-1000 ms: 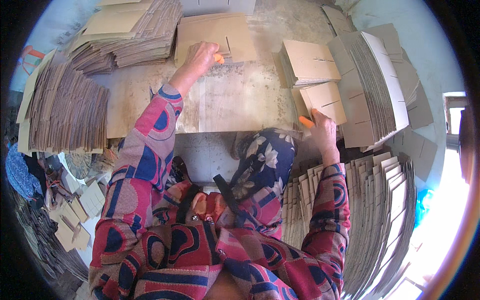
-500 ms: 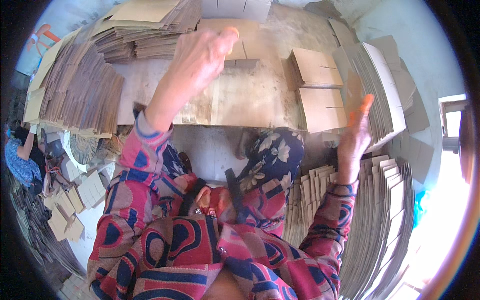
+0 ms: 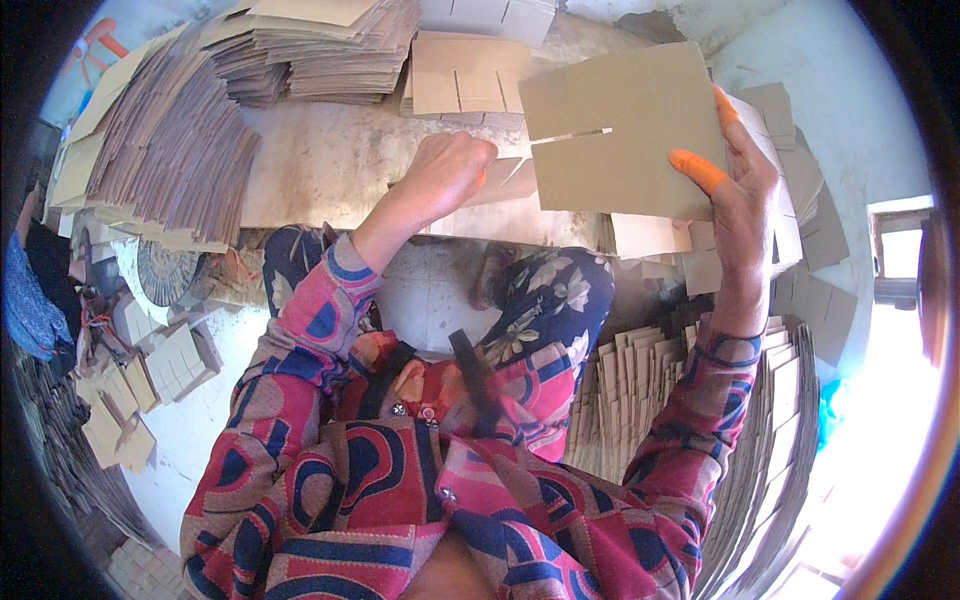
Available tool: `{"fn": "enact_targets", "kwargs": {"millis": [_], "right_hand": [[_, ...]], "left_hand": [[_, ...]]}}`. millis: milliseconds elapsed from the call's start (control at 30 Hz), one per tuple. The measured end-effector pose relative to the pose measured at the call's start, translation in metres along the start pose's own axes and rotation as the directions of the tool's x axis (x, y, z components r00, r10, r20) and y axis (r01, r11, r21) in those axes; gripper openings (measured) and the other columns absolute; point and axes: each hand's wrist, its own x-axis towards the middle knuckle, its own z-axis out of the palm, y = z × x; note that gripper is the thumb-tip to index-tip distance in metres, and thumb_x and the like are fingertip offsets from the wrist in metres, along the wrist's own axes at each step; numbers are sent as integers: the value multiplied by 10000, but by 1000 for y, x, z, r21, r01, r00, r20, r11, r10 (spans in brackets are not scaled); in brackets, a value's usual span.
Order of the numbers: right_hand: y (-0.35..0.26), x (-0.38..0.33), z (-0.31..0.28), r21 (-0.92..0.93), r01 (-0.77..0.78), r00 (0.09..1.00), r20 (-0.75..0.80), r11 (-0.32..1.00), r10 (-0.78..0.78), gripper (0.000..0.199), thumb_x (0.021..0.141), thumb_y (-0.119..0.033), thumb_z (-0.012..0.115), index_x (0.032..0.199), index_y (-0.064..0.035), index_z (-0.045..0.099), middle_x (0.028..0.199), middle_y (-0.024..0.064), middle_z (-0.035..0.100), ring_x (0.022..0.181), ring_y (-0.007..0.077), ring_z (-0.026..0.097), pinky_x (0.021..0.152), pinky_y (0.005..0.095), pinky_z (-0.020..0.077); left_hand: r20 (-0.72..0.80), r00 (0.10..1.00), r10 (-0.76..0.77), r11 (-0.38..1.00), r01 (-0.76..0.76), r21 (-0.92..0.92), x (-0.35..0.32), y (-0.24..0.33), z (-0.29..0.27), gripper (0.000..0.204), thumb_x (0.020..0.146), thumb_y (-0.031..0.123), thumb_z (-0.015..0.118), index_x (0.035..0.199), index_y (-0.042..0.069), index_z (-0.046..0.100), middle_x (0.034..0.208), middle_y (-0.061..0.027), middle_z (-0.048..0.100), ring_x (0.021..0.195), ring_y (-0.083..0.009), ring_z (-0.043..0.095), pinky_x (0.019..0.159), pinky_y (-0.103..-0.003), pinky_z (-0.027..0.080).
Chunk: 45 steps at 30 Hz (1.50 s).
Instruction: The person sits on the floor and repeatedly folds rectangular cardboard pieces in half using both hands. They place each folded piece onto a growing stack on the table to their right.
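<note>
My right hand (image 3: pixel 745 190), with orange coverings on thumb and finger, grips the right edge of a brown cardboard sheet (image 3: pixel 630 130). This sheet is held up over the table, and a slot runs in from its left edge. My left hand (image 3: pixel 445 172) is closed like a fist at the left, its fingertips turned away from view. Beside its fingers a smaller slotted cardboard piece (image 3: pixel 508 182) shows, seen at a slant, its end close to the sheet's slot; the left hand appears to hold it.
A slotted cardboard stack (image 3: pixel 470 75) stands at the table's back, beside a tall pile (image 3: pixel 330 55). Leaning sheets (image 3: pixel 170 140) fill the left. Another stack (image 3: pixel 650 236) lies under the held sheet. Upright cardboard rows (image 3: pixel 760 430) stand at my right. A person's blue clothing (image 3: pixel 40 290) shows far left.
My right hand has moved up from the right-hand stacks and now holds a large sheet. My left hand has come down and nearer from the back stack, with a cardboard piece beside its fingers.
</note>
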Motion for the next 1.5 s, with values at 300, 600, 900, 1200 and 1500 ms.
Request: {"fn": "enact_targets", "kwargs": {"millis": [300, 600, 900, 1200, 1500], "right_hand": [[1, 17, 13, -119, 56, 988, 148, 991, -38, 621, 779, 45, 629, 1365, 87, 426, 1230, 186, 596, 707, 130, 645, 392, 231, 505], [-4, 22, 15, -235, 88, 980, 193, 968, -42, 608, 787, 46, 618, 1363, 87, 430, 1025, 160, 657, 697, 129, 649, 426, 231, 524], [43, 22, 52, -323, 256, 929, 342, 911, -140, 643, 793, 69, 598, 1398, 43, 384, 1026, 218, 674, 719, 229, 694, 458, 306, 556], [61, 18, 82, -495, 253, 913, 405, 831, -37, 678, 820, 23, 622, 1428, 9, 325, 817, 251, 649, 662, 340, 666, 542, 393, 523], [108, -13, 114, -593, 282, 817, 560, 754, 135, 864, 857, -196, 647, 1484, 7, 89, 883, 251, 659, 855, 439, 647, 708, 469, 521]], "left_hand": [[-49, 999, 4, 1000, -4, -6, -1, -4, 0, 73, 671, -17, 578, 726, 14, 616, 681, -210, 609, 718, -406, 621, 630, -489, 474], [-42, 999, -9, 1000, 7, -27, 1, -4, -1, 63, 667, -8, 582, 707, 18, 624, 670, -200, 619, 707, -393, 636, 619, -471, 482], [-21, 999, -27, 999, 27, -27, -2, -3, 3, 26, 700, 37, 621, 713, 16, 613, 648, -204, 599, 697, -394, 631, 603, -476, 477], [-77, 997, 2, 999, -6, -50, 2, -3, 2, 99, 696, 48, 674, 716, -2, 590, 683, -219, 595, 709, -411, 618, 619, -490, 486], [-89, 996, 10, 997, -18, -82, 5, 2, 8, 100, 689, 62, 655, 720, -1, 583, 724, -219, 604, 772, -405, 620, 663, -498, 472]]}}
